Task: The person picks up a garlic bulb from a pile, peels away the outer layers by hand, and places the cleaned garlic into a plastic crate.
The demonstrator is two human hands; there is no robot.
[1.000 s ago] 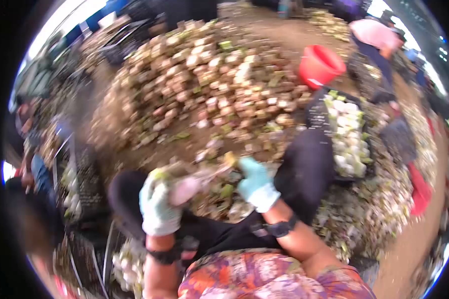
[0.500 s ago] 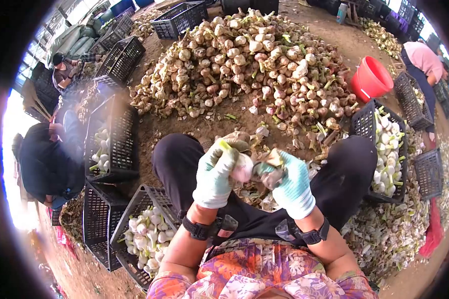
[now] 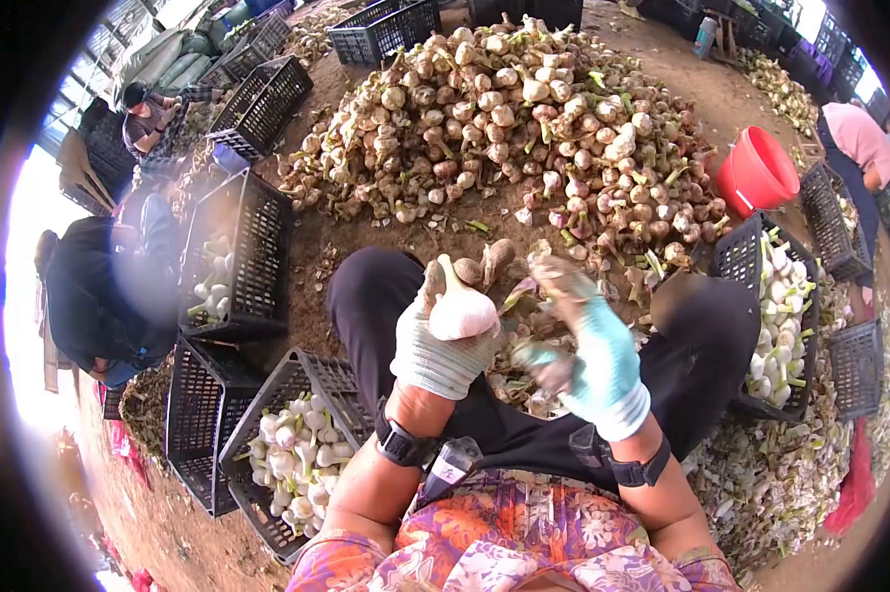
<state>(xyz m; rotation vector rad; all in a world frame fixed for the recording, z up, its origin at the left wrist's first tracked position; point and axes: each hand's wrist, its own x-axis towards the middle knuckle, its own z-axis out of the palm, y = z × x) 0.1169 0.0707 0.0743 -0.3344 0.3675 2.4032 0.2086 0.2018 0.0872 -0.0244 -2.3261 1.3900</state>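
A pale, pinkish-white garlic bulb (image 3: 462,314) with its stem up rests in my left hand (image 3: 443,345), the gloved fingers bent around it. To its right is my right hand (image 3: 595,350), also gloved, blurred, with thumb and fingers spread and nothing visible between them. The two hands are apart, above my lap. Beyond them rises a large heap of unpeeled garlic (image 3: 504,118). Cleaned bulbs fill a black crate (image 3: 312,370) at my lower left, and more lie in a crate (image 3: 718,259) by my right knee.
A red bucket (image 3: 758,170) stands right of the heap. Black crates (image 3: 258,257) line the left side, near a person in dark clothes (image 3: 95,296). Another person in a pink top (image 3: 856,138) bends at the far right. Garlic skins (image 3: 771,493) cover the ground at lower right.
My right hand has come away from the garlic and opened. My left hand has turned, showing the bulb with its stem up. The view has shifted slightly.
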